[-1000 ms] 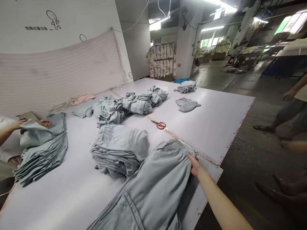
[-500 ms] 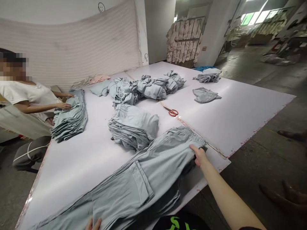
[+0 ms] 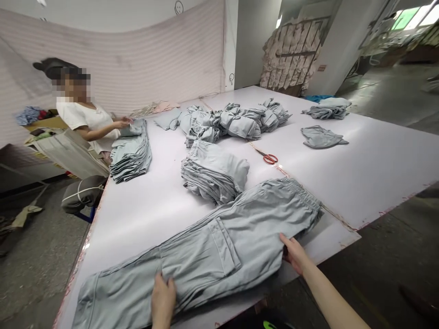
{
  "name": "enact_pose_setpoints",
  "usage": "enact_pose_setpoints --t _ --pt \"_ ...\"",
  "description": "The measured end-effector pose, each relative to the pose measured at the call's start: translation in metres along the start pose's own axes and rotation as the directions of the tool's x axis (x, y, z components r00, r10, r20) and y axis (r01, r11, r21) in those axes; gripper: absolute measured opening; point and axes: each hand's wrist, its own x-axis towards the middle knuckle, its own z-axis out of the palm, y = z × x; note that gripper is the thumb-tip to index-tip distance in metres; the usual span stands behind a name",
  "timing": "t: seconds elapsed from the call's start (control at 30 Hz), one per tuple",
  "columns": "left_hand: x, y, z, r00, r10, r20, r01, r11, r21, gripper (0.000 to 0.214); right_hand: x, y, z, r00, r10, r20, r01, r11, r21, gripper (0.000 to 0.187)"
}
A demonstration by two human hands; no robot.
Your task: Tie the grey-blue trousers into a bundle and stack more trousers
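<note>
A pair of grey-blue cargo trousers [image 3: 257,228] lies lengthwise along the near side of the table, its elastic waistband to the right and a flap pocket facing up. My left hand [image 3: 163,297] pinches the cloth of the leg below the pocket. With the thumb on top and the fingers under the near edge, my right hand [image 3: 295,256] grips the trousers by the seat. Just beyond them sits a stack of folded trousers [image 3: 216,171]. Red-handled scissors [image 3: 270,158] rest on the table seam behind.
Bundled grey garments [image 3: 236,121] line the middle of the white table [image 3: 164,201]. A single folded piece [image 3: 322,137] and another pile [image 3: 327,108] are at the right. A co-worker [image 3: 85,119] handles a garment stack [image 3: 132,155] at the left edge. A strapped dark bundle [image 3: 80,194] stands beside the table.
My right hand has shifted from the waistband down to the seat edge. My left hand has come further into view on the leg. The trousers lie flatter, and the view has swung left.
</note>
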Motion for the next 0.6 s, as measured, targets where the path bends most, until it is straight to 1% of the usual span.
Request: enact_pose_setpoints --t 0.03,0.07,0.1,0.13,0.17,0.2,0.23,0.3,0.37,0.4,0.43,0.47,0.5,0.53,0.57,0.6 --pt "-0.006 0.007 0.010 0.994 0.102 -0.029 -0.101 0.994 0.034 0.034 -0.004 0.004 0.000 0.999 0.033 0.006 -0.033 0.998 -0.054 0.038" --pt "-0.015 0.015 0.023 0.973 0.229 -0.029 -0.227 0.972 0.061 0.037 -0.007 0.010 0.001 0.998 0.054 0.016 -0.051 0.991 -0.122 0.039" --pt "-0.025 0.026 0.039 0.928 0.372 0.022 -0.372 0.924 0.083 0.038 -0.009 0.015 0.000 0.998 0.051 0.020 -0.046 0.980 -0.194 0.040" --pt "-0.036 0.037 0.057 0.873 0.468 0.140 -0.477 0.878 0.043 0.035 -0.010 0.021 0.001 1.000 0.023 0.020 -0.016 0.963 -0.270 0.040" --pt "-0.048 0.049 0.076 0.819 0.500 0.281 -0.515 0.857 -0.026 0.031 -0.009 0.025 0.001 1.000 -0.027 0.007 0.028 0.936 -0.350 0.039" --pt "-0.059 0.060 0.094 0.766 0.491 0.415 -0.520 0.853 -0.050 0.035 -0.008 0.029 0.001 0.996 -0.088 -0.015 0.072 0.895 -0.441 0.037" --pt "-0.069 0.070 0.111 0.728 0.441 0.524 -0.505 0.863 -0.025 0.044 -0.006 0.031 0.002 0.987 -0.153 -0.041 0.106 0.833 -0.544 0.034" --pt "-0.082 0.085 0.138 0.717 0.395 0.574 -0.473 0.881 -0.015 0.058 -0.002 0.035 0.004 0.958 -0.276 -0.077 0.128 0.654 -0.745 0.031" --pt "-0.085 0.094 0.152 0.739 0.357 0.571 -0.414 0.910 -0.033 0.059 0.002 0.039 0.005 0.928 -0.365 -0.077 0.113 0.471 -0.875 0.029" --pt "-0.081 0.095 0.154 0.751 0.337 0.567 -0.372 0.926 -0.058 0.056 0.003 0.041 0.005 0.918 -0.392 -0.065 0.107 0.400 -0.910 0.027" --pt "-0.075 0.096 0.153 0.764 0.310 0.566 -0.317 0.944 -0.090 0.051 0.003 0.044 0.005 0.911 -0.408 -0.052 0.102 0.347 -0.932 0.026" --pt "-0.066 0.095 0.147 0.778 0.275 0.565 -0.247 0.961 -0.128 0.047 0.004 0.047 0.004 0.910 -0.412 -0.040 0.099 0.311 -0.945 0.025" --pt "-0.055 0.094 0.137 0.789 0.235 0.568 -0.163 0.971 -0.174 0.044 0.005 0.050 0.002 0.913 -0.406 -0.030 0.095 0.285 -0.954 0.024" --pt "-0.042 0.090 0.121 0.798 0.192 0.571 -0.071 0.971 -0.228 0.042 0.006 0.052 0.001 0.918 -0.395 -0.025 0.088 0.265 -0.960 0.025" --pt "-0.028 0.084 0.100 0.807 0.150 0.571 0.026 0.957 -0.288 0.039 0.006 0.053 -0.001 0.925 -0.379 -0.026 0.074 0.247 -0.966 0.025" --pt "-0.013 0.076 0.073 0.822 0.109 0.559 0.117 0.928 -0.353 0.036 0.007 0.054 -0.003 0.932 -0.362 -0.030 0.058 0.231 -0.971 0.026"
